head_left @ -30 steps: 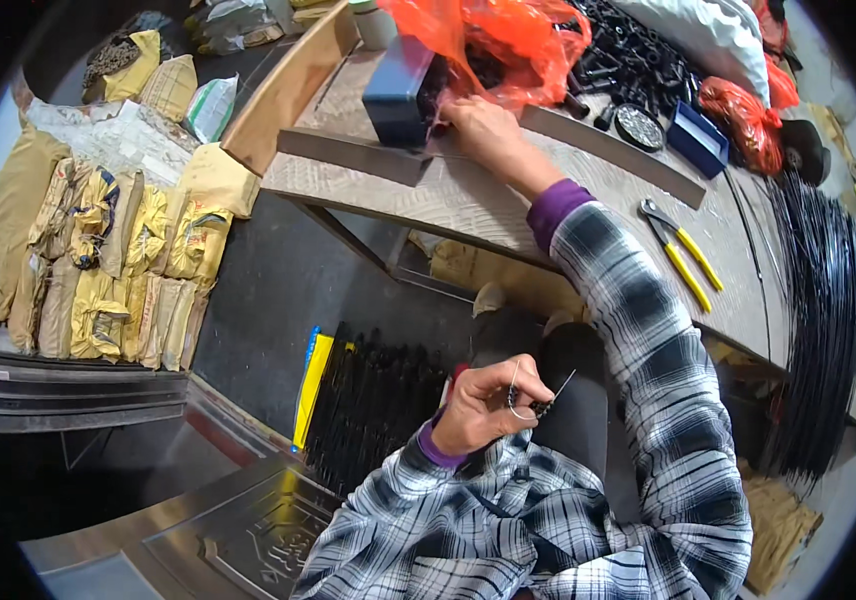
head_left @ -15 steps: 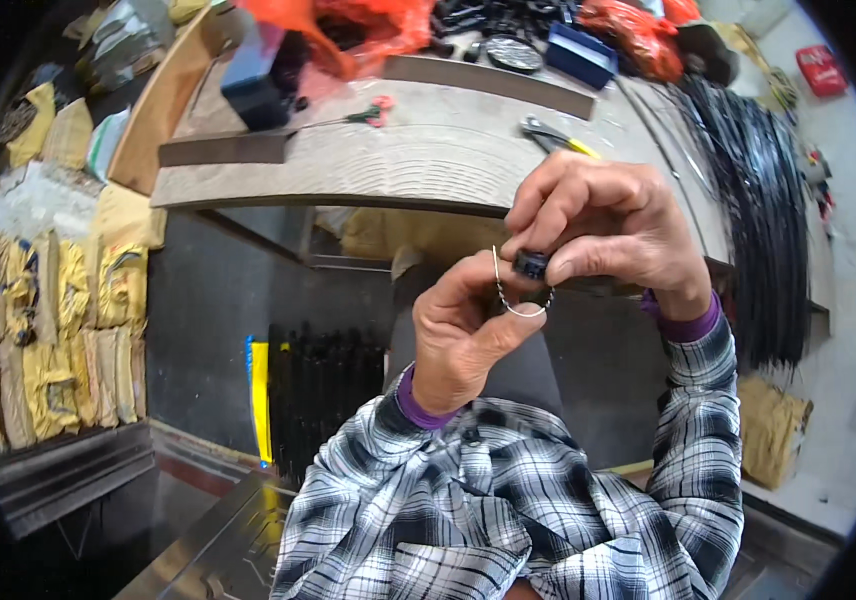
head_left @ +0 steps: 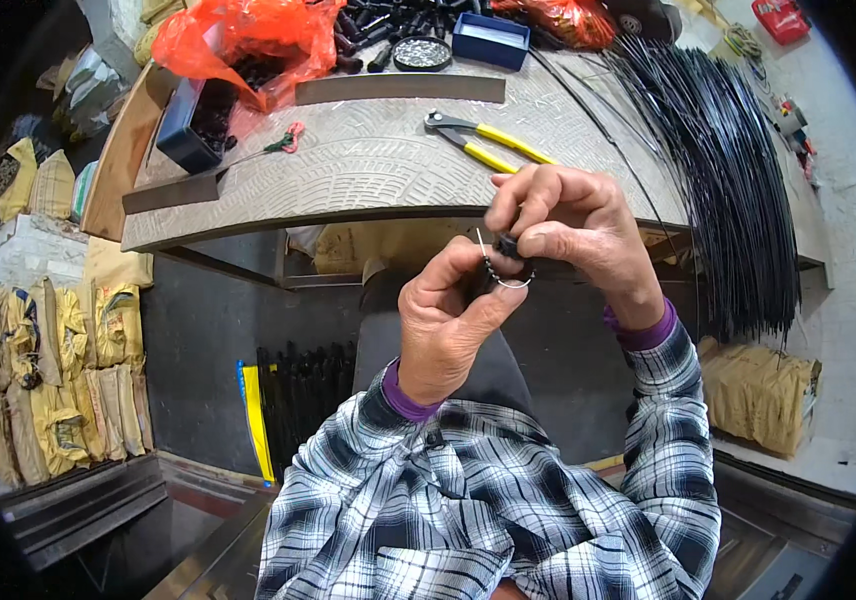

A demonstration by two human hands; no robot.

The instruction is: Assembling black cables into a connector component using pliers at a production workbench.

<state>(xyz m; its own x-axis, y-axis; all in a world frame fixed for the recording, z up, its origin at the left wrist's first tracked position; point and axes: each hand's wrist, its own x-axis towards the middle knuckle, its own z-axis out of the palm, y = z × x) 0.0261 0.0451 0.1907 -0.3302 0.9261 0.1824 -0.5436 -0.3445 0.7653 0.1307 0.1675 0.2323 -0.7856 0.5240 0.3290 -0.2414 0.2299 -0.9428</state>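
Above my lap, just short of the table edge, both hands work close together. My left hand (head_left: 443,330) pinches a thin, pale curved wire (head_left: 514,286) between thumb and fingers; small dark beads or twists show along it. One end of the wire sticks up beside the fingertips. My right hand (head_left: 583,235) has its thumb and fingers closed on a small black piece (head_left: 506,244), right by the wire. Fingers partly hide this piece, so I cannot tell whether it touches the wire. Yellow-handled pincers (head_left: 493,145) lie on the table beyond my right hand.
On the table (head_left: 368,180) are scissors (head_left: 291,139), metal strips (head_left: 403,89), a blue box of dark parts (head_left: 188,135), another blue box (head_left: 491,42), a round dish (head_left: 422,55) and an orange bag (head_left: 238,40). Long black rods (head_left: 733,200) hang over the right side.
The view has shifted, showing more of the pincers and the right side of the table. Both hands keep their pinches, and the black piece has come slightly closer to the wire.
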